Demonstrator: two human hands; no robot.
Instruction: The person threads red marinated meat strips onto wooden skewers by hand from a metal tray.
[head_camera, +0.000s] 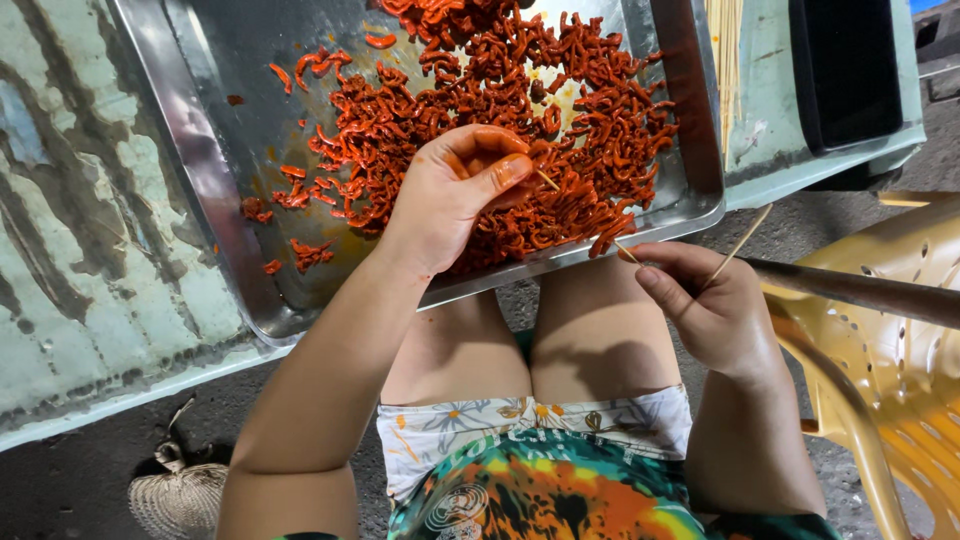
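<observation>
Fingers of my left hand (455, 190) pinch red marinated meat strips (500, 120) over the shallow steel tray (215, 170), which rests on the worn pale-green table (90, 250). My right hand (705, 305) grips 1 thin bamboo skewer (740, 243); its tip seems to reach the left fingers, though they hide it
</observation>
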